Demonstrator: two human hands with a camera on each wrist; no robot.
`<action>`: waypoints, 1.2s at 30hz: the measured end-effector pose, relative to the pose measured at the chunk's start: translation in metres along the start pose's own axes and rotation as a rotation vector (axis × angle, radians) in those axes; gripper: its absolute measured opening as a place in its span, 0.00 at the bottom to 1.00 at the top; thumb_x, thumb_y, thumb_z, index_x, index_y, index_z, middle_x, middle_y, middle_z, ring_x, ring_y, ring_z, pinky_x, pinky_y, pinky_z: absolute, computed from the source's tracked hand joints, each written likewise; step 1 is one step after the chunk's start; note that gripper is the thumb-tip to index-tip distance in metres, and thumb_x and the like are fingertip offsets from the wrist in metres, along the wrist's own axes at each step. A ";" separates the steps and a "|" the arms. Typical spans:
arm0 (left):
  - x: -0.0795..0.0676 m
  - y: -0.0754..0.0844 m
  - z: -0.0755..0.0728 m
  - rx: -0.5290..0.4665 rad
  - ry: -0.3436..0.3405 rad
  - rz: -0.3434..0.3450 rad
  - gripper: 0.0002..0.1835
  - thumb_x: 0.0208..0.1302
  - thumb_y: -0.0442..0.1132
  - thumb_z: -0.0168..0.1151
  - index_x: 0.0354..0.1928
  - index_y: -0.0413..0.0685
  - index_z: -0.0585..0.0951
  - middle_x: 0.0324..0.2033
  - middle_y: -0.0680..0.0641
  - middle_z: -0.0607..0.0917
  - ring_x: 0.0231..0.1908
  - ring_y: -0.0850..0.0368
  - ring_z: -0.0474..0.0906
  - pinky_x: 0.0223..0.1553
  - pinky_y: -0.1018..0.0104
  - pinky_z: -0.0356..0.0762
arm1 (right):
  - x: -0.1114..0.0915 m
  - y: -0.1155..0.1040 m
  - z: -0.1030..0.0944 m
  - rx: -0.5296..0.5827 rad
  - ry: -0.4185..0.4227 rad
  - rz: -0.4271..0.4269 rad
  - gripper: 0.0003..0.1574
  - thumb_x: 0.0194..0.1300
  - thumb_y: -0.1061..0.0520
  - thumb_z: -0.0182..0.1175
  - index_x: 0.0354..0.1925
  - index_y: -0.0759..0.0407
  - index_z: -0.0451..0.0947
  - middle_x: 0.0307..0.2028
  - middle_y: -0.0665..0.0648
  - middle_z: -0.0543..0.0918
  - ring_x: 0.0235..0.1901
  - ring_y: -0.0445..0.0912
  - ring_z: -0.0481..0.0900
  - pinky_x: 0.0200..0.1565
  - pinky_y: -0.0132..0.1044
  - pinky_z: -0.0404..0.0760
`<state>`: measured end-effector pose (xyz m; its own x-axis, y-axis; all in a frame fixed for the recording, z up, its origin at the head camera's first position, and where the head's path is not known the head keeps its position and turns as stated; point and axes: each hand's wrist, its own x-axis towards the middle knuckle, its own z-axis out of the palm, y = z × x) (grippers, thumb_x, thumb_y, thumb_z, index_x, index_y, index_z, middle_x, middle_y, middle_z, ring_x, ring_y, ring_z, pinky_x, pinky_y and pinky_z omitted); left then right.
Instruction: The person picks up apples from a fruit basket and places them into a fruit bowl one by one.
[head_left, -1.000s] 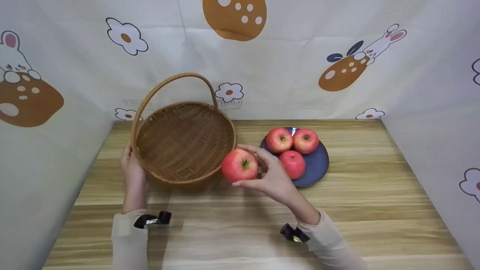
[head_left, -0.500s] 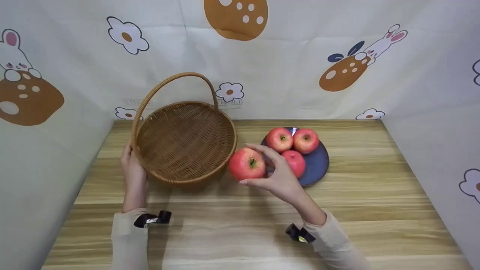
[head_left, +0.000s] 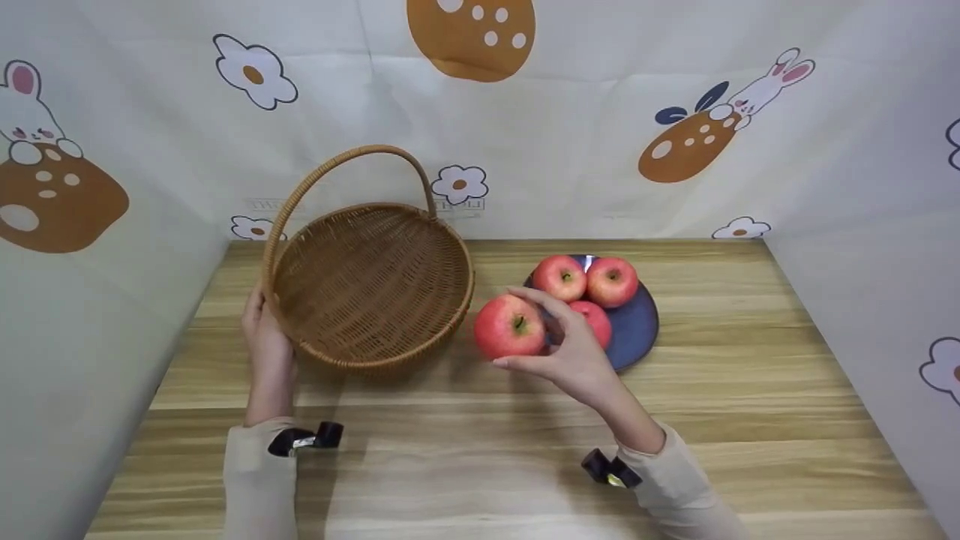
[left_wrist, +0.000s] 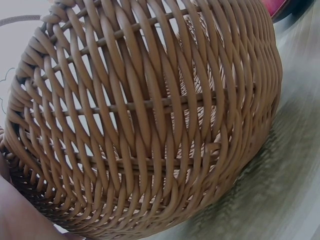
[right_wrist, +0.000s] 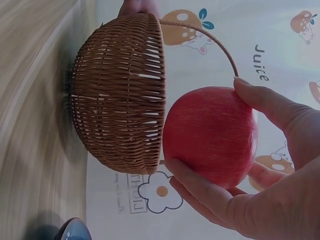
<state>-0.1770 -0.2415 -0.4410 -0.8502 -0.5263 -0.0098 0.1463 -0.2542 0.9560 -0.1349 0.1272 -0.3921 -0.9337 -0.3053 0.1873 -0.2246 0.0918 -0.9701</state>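
Observation:
In the head view a brown wicker basket [head_left: 367, 292] with a tall arched handle stands at the left, its inside bare. My left hand [head_left: 268, 349] holds the basket's left side near the rim; most of its fingers are hidden there. My right hand [head_left: 574, 360] grips a red apple [head_left: 506, 330] between thumb and fingers, in the air between basket and plate. The right wrist view shows this apple [right_wrist: 210, 135] beside the basket's rim. On a dark blue plate [head_left: 637, 334] at the right lie three more apples [head_left: 559, 277], one partly behind my right hand.
The wood-grain table [head_left: 465, 465] runs below both arms. A pale printed cloth [head_left: 555, 150] rises as a wall behind basket and plate, and along both sides. Dark wrist cameras [head_left: 307, 439] sit on the sleeves.
My right hand has drawn the apple a little to the right, away from the basket's rim and closer to the plate. The left hand and the basket have stayed put.

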 end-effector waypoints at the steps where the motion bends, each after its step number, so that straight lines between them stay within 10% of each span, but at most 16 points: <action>1: 0.000 0.000 0.000 -0.001 0.002 0.000 0.25 0.84 0.35 0.42 0.77 0.39 0.68 0.60 0.46 0.78 0.57 0.56 0.75 0.63 0.63 0.75 | 0.000 0.000 -0.001 0.004 0.002 0.000 0.51 0.48 0.67 0.83 0.70 0.61 0.74 0.67 0.61 0.79 0.67 0.52 0.76 0.57 0.36 0.82; 36: 0.001 0.001 0.002 -0.039 0.003 -0.052 0.26 0.85 0.36 0.42 0.79 0.41 0.66 0.66 0.46 0.74 0.61 0.55 0.73 0.70 0.61 0.71 | -0.010 0.003 -0.029 -0.123 0.143 0.083 0.51 0.46 0.67 0.84 0.69 0.57 0.78 0.64 0.58 0.81 0.54 0.51 0.83 0.47 0.33 0.86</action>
<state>-0.1783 -0.2408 -0.4399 -0.8556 -0.5141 -0.0605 0.1212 -0.3125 0.9422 -0.1341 0.1583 -0.3922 -0.9785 -0.1553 0.1357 -0.1692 0.2286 -0.9587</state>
